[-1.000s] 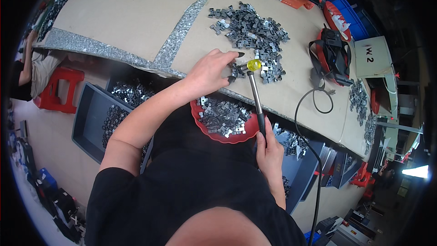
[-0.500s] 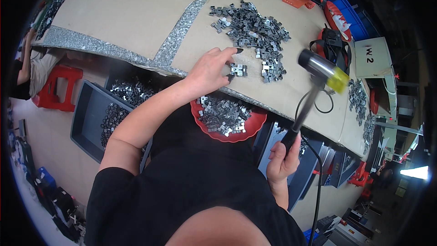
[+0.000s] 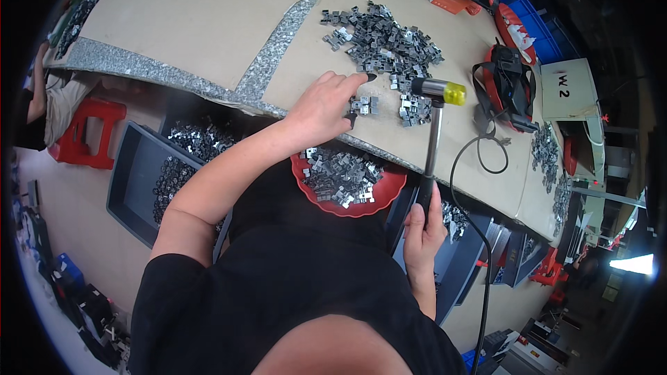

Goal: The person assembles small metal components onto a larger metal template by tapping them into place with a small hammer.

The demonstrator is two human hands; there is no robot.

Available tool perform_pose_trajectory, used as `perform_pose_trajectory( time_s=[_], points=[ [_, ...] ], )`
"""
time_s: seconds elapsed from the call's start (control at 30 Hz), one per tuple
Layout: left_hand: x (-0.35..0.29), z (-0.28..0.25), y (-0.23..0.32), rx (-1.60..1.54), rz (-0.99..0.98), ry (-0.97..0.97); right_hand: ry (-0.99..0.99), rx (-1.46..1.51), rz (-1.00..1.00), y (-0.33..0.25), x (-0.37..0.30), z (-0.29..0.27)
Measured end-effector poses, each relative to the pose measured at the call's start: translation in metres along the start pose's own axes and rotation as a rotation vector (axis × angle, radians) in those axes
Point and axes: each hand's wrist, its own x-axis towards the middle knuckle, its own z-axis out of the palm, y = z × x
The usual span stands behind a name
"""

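My right hand [image 3: 425,236] is wrapped round the black grip of a mallet [image 3: 433,139]. Its metal head, with one black and one yellow face, is raised upright near the bench edge, right of the small parts. My left hand [image 3: 321,105] rests at the bench edge, black covers on thumb and index fingertip. Those two fingers are spread apart around a small group of joined metal clips [image 3: 363,105] on the bench; the other fingers are partly hidden. Just beyond lies a large pile of dark metal clips [image 3: 389,42], with a smaller cluster [image 3: 415,110] at its near end.
A red scalloped bowl [image 3: 351,207] of metal clips sits below the bench edge, over my lap. Grey bins [image 3: 135,184] stand under the bench. On the right lie a black cable [image 3: 455,167] and a black strapped item [image 3: 511,83]. A red stool [image 3: 90,132] is at left, beside another person.
The mallet has swung left, its head now closer to the clips, and my right hand has shifted slightly left with it. My left hand stays nearly still.
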Motion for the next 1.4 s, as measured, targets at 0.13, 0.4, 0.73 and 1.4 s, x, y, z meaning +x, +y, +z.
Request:
perform_pose_trajectory(
  time_s=[0.13, 0.4, 0.73, 1.4],
  points=[
    [0.005, -0.002, 0.010, -0.048, -0.038, -0.057, -0.043, -0.003, 0.018, 0.008, -0.003, 0.002],
    [0.006, 0.002, 0.005, -0.051, 0.000, -0.086, -0.056, 0.055, 0.137, 0.010, -0.004, 0.004],
    [0.010, -0.003, 0.010, -0.103, -0.072, -0.149, -0.054, 0.056, 0.129, 0.018, -0.006, 0.007],
    [0.010, -0.003, 0.008, -0.103, -0.076, -0.128, -0.035, -0.236, -0.176, 0.006, -0.004, 0.004]
  ],
)
